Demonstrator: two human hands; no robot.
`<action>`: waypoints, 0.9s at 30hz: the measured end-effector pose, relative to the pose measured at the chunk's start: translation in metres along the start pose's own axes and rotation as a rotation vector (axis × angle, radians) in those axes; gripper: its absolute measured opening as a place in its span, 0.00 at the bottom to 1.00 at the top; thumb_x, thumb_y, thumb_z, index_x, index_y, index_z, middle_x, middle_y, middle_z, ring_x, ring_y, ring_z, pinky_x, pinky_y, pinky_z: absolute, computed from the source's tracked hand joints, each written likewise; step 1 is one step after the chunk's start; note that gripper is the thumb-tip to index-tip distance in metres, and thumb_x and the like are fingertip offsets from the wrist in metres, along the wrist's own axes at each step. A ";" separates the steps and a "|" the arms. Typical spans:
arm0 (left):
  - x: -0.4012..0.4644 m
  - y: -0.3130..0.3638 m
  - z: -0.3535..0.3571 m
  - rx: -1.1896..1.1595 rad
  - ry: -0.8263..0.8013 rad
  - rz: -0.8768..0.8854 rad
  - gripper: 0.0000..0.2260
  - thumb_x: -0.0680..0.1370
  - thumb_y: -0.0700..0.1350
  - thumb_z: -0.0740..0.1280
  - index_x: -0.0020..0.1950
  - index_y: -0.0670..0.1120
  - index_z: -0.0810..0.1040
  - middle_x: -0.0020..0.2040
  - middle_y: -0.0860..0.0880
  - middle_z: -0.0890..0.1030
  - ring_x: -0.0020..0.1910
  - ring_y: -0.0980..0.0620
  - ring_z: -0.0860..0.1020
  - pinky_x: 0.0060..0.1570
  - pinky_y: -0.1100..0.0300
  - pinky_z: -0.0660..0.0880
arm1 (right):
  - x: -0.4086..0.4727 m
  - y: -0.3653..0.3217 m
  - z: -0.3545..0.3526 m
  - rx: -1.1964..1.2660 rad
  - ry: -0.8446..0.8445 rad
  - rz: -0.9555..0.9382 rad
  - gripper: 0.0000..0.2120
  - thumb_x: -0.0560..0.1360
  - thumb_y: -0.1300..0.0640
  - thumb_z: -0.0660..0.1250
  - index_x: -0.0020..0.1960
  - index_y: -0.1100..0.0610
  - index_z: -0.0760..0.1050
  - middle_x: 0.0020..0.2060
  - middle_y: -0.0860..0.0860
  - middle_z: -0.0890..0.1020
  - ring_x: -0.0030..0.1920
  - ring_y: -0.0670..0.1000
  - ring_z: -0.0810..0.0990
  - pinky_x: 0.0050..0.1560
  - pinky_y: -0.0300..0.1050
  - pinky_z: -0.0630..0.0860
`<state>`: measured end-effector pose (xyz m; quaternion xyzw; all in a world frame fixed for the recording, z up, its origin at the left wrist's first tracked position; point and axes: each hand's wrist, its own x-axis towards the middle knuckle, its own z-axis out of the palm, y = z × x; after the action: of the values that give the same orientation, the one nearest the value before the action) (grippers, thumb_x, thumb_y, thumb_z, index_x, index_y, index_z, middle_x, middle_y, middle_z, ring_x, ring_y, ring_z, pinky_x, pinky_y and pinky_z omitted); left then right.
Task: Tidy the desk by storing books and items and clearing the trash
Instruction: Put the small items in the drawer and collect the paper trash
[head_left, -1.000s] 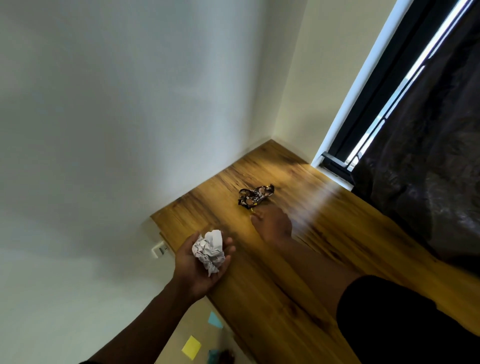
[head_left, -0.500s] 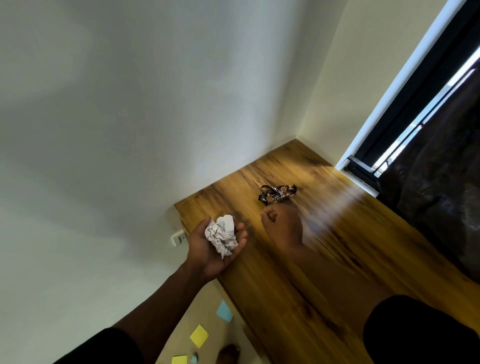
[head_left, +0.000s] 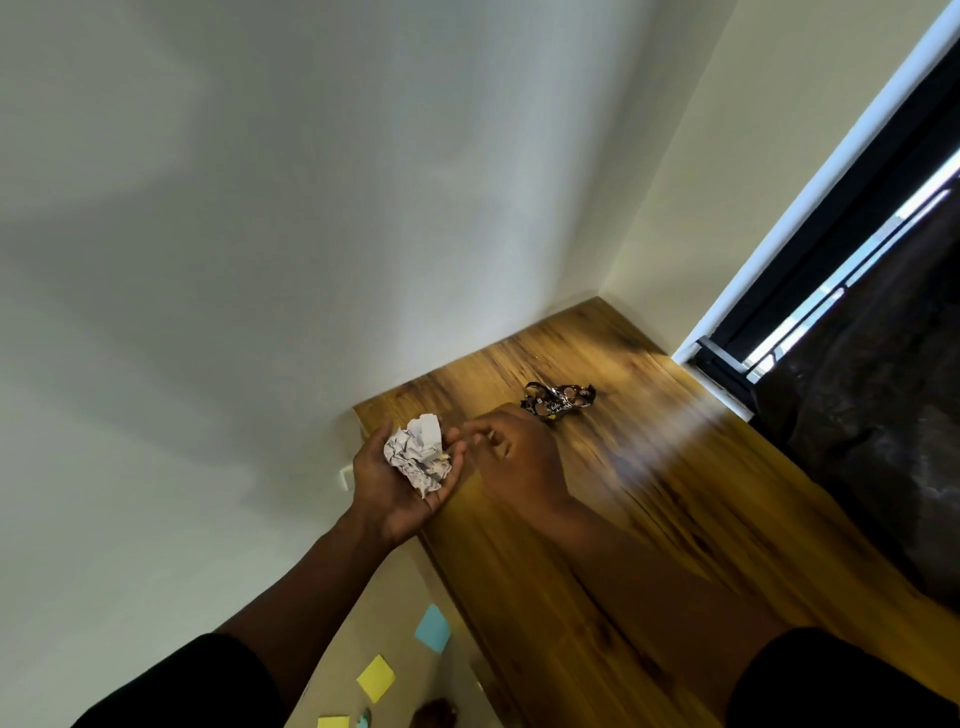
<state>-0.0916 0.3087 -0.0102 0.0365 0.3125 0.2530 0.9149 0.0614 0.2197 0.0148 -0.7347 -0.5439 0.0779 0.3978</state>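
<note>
Lying on the wooden desk (head_left: 649, 545) near the far corner is a crumpled dark wrapper (head_left: 558, 401), with sticky notes (head_left: 375, 676) scattered on the floor below. A crumpled paper ball (head_left: 418, 457) is cupped in the upturned left hand (head_left: 402, 480), fingers loosely curled round it. The right hand (head_left: 519, 457) is held just beside it, fingertips pinched; what's pinched can't be made out.
</note>
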 end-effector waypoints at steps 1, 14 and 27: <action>-0.001 0.002 -0.003 -0.010 0.000 0.003 0.29 0.79 0.60 0.63 0.73 0.42 0.75 0.63 0.38 0.81 0.60 0.38 0.82 0.61 0.47 0.78 | 0.003 0.004 -0.001 -0.014 0.006 0.021 0.08 0.77 0.57 0.68 0.51 0.49 0.85 0.45 0.43 0.82 0.44 0.41 0.78 0.41 0.38 0.76; -0.014 0.033 -0.045 -0.012 0.017 0.082 0.29 0.80 0.60 0.62 0.74 0.41 0.74 0.62 0.38 0.81 0.55 0.39 0.84 0.63 0.47 0.76 | 0.001 0.029 0.033 -0.203 -0.359 -0.011 0.10 0.74 0.52 0.75 0.55 0.51 0.84 0.50 0.48 0.82 0.49 0.48 0.81 0.48 0.49 0.81; -0.020 0.028 -0.050 -0.003 0.023 0.072 0.28 0.80 0.60 0.62 0.69 0.40 0.78 0.63 0.38 0.81 0.57 0.39 0.83 0.59 0.47 0.80 | 0.001 0.008 0.030 -0.037 -0.153 0.106 0.04 0.74 0.58 0.73 0.46 0.49 0.83 0.41 0.42 0.83 0.41 0.41 0.81 0.44 0.48 0.82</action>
<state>-0.1469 0.3192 -0.0328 0.0434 0.3209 0.2868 0.9016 0.0512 0.2348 -0.0108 -0.7616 -0.5345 0.1447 0.3366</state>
